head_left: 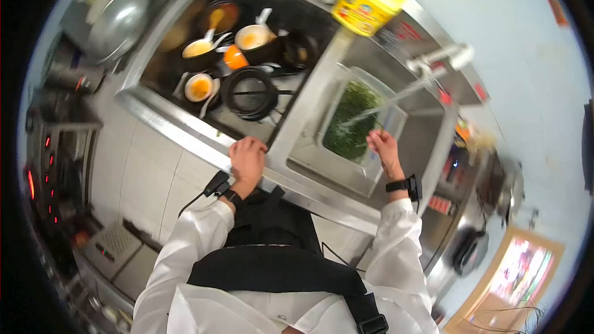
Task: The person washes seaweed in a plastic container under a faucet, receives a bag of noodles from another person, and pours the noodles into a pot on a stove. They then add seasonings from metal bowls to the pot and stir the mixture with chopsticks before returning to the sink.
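Note:
Curled over the front rim of the steel sink (291,187), near the divider, is my left hand (247,162). Its fingers are bent on the metal. My right hand (383,148) is over the right basin, at the near right side of a clear plastic tub (323,139). The thumb and fingers are pinched together, with what looks like a thin green sprig (379,125) at their tips. Chopped-looking leafy greens (354,117) sit in water in the tub. A stream of water (390,104) runs from the white faucet (442,59) onto them.
The left basin holds a round black pan (249,94), bowls with orange residue such as this white bowl (199,87), and spoons. A yellow tub (371,3) stands on the back ledge. A large metal bowl (120,21) is at the far left.

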{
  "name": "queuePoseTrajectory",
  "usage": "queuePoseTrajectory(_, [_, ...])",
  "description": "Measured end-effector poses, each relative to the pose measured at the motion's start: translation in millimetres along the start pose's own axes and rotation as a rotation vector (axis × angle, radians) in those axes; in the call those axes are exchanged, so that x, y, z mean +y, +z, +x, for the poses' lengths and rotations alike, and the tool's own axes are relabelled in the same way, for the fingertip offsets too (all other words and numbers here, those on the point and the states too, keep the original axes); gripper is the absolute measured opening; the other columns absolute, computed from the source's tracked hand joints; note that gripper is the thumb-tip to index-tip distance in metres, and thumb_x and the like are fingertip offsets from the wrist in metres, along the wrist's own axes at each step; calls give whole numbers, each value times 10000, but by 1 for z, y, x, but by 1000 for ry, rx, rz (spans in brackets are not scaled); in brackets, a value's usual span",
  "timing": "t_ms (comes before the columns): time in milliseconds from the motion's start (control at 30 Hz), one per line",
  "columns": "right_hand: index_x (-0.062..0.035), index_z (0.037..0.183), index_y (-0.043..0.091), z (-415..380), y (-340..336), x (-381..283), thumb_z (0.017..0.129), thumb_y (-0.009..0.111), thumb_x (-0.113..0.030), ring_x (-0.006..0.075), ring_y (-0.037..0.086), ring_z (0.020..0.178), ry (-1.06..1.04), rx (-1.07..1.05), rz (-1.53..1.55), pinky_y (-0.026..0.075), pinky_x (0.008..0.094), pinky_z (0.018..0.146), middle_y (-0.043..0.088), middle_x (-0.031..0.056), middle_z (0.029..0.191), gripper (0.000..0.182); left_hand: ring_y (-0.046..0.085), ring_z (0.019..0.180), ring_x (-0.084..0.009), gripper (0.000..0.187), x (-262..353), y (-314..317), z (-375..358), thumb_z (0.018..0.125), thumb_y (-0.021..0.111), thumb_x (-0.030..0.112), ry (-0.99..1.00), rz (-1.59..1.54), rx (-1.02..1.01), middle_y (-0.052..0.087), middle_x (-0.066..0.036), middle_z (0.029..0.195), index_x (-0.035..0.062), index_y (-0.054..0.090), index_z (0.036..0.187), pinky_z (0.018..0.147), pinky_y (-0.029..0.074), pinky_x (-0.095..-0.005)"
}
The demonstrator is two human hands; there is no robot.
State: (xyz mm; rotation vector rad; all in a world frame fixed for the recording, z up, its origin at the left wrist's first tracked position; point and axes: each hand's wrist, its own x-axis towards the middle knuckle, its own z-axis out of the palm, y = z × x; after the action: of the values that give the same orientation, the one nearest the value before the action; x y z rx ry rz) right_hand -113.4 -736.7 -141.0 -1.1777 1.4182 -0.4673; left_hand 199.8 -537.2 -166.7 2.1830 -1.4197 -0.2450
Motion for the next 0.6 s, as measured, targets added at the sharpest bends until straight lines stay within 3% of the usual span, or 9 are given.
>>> queuePoseTrajectory(167, [-84,997,564,-57,-4,-34,886,487,-294,40,512,647,-121,48,139,384,159,573,604,-10,823,250,497,910,-201,153,-1,-2,-2,662,576,76,57,-59,-3,531,1,862,184,588,770,840,320,-360])
queuePoseTrajectory(300, [-80,939,584,-79,3,-17,908,417,-260,55,500,598,-317,-25,123,416,185,514,548,-11,689,248,479,939,-269,215,9,-3,-2,680,487,-37,58,-392,7,533,-86,955,79,571,841,826,354,-379])
queuePoseTrajectory(367, [-84,923,606,-97,13,-21,899,428,-223,56,483,585,-343,-93,103,416,191,523,535,-13,659,227,452,1000,-289,292,70,-33,4,708,437,-76,228,-461,-133,501,-123,1033,48,561,941,858,353,-375])
queuePoseTrajectory(433, [-54,877,626,-109,25,-21,879,462,-193,94,502,597,-379,-107,-58,435,256,575,568,32,659,215,404,1111,-289,349,122,-49,8,784,423,-41,446,-435,-241,443,-116,1182,75,515,1100,937,305,-360])
queuePoseTrajectory(467, [-45,930,610,-110,30,-14,901,442,-166,79,494,672,-403,-159,-70,440,244,614,571,1,741,209,404,1117,-281,326,143,-52,8,807,425,-3,505,-432,-280,452,-107,1184,83,509,1110,953,278,-374])
queuePoseTrajectory(533, [-33,932,598,-128,35,-16,867,481,-175,245,565,789,-639,-99,-321,443,325,713,587,118,836,196,403,1124,-273,305,171,-51,11,830,428,35,604,-432,-314,460,-99,1186,91,503,1121,968,250,-388])
queuePoseTrajectory(600, [-27,887,584,-139,39,-13,858,476,-181,287,558,805,-617,-89,-333,437,346,722,575,143,835,190,444,1059,-256,225,181,-47,7,864,427,114,754,-217,-425,519,-84,1066,97,527,1065,976,204,-418])
